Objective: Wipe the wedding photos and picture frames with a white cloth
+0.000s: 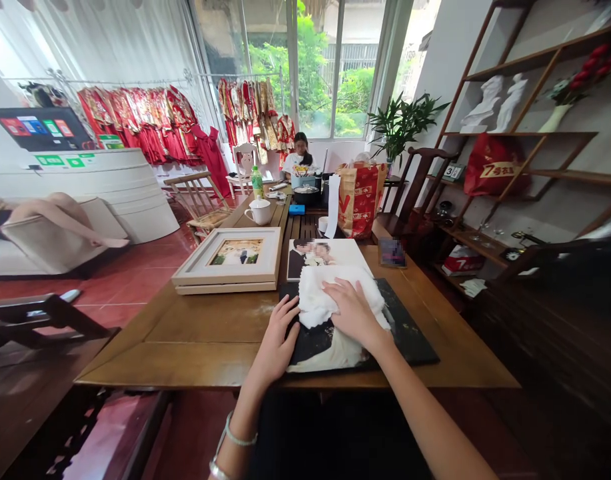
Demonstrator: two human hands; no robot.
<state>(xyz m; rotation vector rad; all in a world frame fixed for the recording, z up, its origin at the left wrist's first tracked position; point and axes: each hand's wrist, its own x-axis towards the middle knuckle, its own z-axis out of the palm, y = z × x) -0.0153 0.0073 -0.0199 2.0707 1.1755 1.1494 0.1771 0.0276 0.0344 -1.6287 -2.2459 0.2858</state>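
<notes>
Well, I'm looking down a long wooden surface [210,333] in a bright room, with racks of red garments [150,123] by the windows and a person [300,157] seated at the far end. A framed photo [230,260] lies to my left. Right before me lies a dark photo panel [410,333]. My right grip [352,310] rests palm down, fingers spread, on a white cloth [325,290] bunched on the panel, clasping nothing. My left grip [278,340] lies flat, fingers splayed, on the panel's left edge.
</notes>
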